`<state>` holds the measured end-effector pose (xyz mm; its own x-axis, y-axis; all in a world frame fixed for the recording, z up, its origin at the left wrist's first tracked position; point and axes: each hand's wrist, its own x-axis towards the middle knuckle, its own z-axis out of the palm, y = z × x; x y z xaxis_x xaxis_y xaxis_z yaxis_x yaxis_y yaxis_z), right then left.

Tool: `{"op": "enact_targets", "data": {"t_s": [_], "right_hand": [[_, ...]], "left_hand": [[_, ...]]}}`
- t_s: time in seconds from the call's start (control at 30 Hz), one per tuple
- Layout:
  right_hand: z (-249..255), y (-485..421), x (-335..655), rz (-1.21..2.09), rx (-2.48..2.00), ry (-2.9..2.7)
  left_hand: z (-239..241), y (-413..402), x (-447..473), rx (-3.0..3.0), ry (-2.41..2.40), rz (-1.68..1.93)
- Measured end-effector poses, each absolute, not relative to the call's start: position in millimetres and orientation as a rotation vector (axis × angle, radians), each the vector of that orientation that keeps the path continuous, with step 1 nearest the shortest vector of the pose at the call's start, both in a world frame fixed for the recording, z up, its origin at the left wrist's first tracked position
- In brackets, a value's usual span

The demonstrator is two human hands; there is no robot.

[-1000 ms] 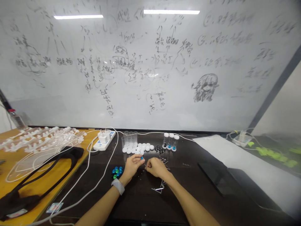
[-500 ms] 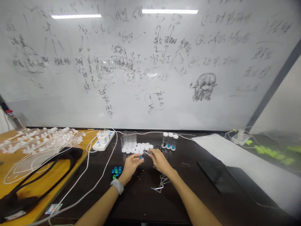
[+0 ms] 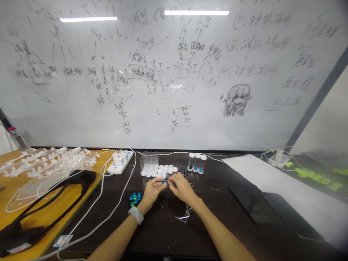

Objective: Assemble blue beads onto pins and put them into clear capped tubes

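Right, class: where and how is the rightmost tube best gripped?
Probably around the clear body of the tube, just below its white cap, with the right hand coming in from the right. It stands upright, so its narrow side wall faces a sideways pinch, and the middle tube crowds its left side.

Scribbled whiteboard (image 3: 152, 130) at back; power strip (image 3: 117, 169), bottle (image 3: 19, 139) leftward.
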<state>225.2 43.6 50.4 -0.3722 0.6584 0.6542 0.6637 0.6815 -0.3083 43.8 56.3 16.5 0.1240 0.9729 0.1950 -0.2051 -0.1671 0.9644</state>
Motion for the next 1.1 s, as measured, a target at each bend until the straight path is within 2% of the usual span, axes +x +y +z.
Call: {"op": "enact_targets", "data": {"t_s": [0.43, 0.77, 1.1], "right_hand": [[50, 44, 225, -0.06, -0.993, -2.135], [53, 44, 231, -0.222, -0.971, -2.268], [44, 44, 224, -0.319, -1.099, -2.263]], "left_hand": [[19, 54, 44, 1.269, 0.901, 1.314], [7, 61, 44, 1.496, 1.046, 1.346], [10, 61, 45, 1.48, 1.022, 1.346]]}}
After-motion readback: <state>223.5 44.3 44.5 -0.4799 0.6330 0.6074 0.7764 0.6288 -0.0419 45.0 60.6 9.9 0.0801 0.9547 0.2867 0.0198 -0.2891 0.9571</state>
